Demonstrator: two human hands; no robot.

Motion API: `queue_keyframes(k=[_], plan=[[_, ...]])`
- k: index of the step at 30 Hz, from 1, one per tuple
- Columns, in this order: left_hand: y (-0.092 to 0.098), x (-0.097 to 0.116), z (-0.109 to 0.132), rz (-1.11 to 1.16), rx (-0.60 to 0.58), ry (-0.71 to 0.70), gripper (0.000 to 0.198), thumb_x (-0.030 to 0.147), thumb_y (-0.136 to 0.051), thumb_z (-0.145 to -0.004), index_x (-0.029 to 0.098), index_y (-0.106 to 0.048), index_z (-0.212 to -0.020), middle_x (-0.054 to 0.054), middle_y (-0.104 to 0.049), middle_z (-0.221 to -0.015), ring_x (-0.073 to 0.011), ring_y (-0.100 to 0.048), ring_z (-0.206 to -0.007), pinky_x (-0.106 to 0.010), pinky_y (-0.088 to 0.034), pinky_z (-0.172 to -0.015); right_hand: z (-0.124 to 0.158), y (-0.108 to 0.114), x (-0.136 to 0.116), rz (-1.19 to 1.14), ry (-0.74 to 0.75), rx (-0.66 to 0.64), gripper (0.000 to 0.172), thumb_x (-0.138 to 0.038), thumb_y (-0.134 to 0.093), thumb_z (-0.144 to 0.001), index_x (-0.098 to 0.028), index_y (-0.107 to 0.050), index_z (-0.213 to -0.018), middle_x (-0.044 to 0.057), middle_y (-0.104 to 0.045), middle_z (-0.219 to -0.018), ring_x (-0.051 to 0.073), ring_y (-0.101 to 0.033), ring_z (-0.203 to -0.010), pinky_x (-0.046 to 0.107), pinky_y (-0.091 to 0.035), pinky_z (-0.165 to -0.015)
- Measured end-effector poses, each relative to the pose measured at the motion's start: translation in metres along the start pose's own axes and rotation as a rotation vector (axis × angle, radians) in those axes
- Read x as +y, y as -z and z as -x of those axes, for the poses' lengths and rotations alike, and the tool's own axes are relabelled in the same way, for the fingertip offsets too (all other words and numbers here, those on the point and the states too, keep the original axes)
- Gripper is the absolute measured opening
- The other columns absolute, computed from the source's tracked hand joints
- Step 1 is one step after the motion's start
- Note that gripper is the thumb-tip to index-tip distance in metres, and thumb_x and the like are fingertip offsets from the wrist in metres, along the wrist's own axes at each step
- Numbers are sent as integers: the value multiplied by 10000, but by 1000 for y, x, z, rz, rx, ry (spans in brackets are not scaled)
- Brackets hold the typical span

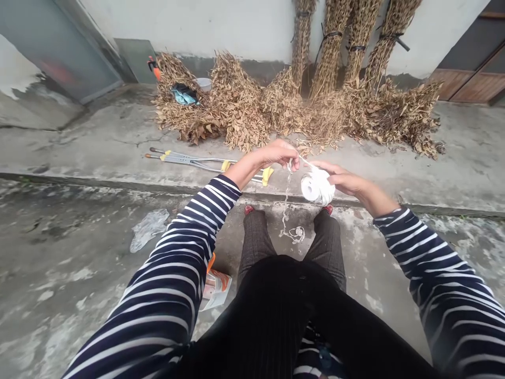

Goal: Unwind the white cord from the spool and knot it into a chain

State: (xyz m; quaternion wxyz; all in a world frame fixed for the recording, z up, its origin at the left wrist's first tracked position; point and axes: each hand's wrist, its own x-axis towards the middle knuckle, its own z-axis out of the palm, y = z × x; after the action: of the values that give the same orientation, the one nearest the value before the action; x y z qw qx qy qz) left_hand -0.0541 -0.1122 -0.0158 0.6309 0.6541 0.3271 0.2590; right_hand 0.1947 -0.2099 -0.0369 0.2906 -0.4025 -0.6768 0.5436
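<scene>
My left hand [284,152] pinches white cord, its fingers closed at a small loop. From that loop a knotted or braided length of cord [287,195] hangs down, and its end lies curled on the ground between my feet. My right hand [343,178] is wrapped round the side of a white spool of cord [319,187], whose hollow core faces me. A short stretch of cord runs taut between the spool and my left fingers. Both hands are held out in front of me above the concrete step.
A pair of crutches [197,160] lies on the raised concrete ledge [110,137]. Dried plant stalks [244,105] are heaped along the wall, with tied bundles [331,47] upright behind. A clear plastic bag [149,229] and an orange-and-white bag [216,287] are on the ground at left.
</scene>
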Motion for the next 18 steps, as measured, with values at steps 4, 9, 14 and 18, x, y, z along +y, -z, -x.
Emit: queue_keyframes(k=[4, 9, 14, 18], plan=[[-11, -13, 1, 64, -145, 50, 211, 255, -768, -798, 129, -685, -649, -122, -729, -689, -167, -701, -609, -214, -437, -491, 8, -7, -7, -209, 34, 189, 778, -353, -702, -612, -338, -568, -1378, 39, -657, -1334, 287, -641, -1162, 441, -572, -966], [-21, -27, 3, 226, -167, -7, 310, 371, -795, -814, 131, -649, -683, -66, -661, -624, -114, -625, -542, -189, -404, -468, 2, -2, -28, -207, 125, 364, 743, -613, -671, -666, -277, -604, -1325, 85, -687, -1291, 356, -620, -1237, 543, -568, -1001], [-22, -55, 1, 378, -181, -29, 331, 404, -808, -795, 144, -623, -708, -16, -584, -564, -91, -539, -464, -194, -377, -438, -6, 16, -64, -87, 254, 428, 785, -816, -580, -684, -297, -615, -1272, 88, -698, -1233, 390, -591, -1268, 588, -588, -924], [-17, -91, 10, 373, -202, 41, 338, 410, -819, -776, 127, -638, -741, -20, -603, -598, -95, -560, -483, -194, -407, -446, -5, 44, -99, -281, 390, 556, 497, -595, -686, -688, -275, -669, -1067, 77, -700, -1259, 320, -569, -1308, 472, -571, -980]])
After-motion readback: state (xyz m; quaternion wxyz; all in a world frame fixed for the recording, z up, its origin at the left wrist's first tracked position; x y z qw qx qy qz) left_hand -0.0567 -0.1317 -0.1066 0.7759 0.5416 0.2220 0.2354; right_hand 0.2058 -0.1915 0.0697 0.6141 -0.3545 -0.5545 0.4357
